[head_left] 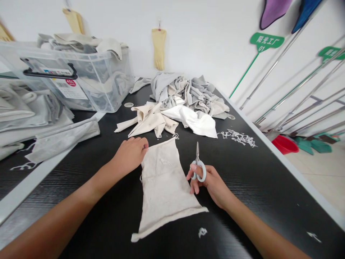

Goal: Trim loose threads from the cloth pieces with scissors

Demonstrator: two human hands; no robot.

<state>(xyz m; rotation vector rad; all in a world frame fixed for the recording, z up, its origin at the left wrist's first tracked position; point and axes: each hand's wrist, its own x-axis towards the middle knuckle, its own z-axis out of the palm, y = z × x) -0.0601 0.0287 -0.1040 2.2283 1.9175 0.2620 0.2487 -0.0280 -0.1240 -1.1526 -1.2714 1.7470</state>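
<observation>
A flat off-white cloth piece [164, 187] lies on the black table [256, 180] in front of me. My left hand [130, 153] rests with curled fingers on the cloth's upper left corner. My right hand [208, 181] sits at the cloth's right edge and grips a pair of scissors [198, 163] by the pale handles, blades closed and pointing away from me.
A heap of grey and cream cloths [185, 97] lies farther back, with a crumpled cream piece [148, 120] nearer. A clear plastic bin [88, 77] full of fabric stands at the left, beside folded grey stacks [29, 115]. White thread scraps [238, 137] lie at the right.
</observation>
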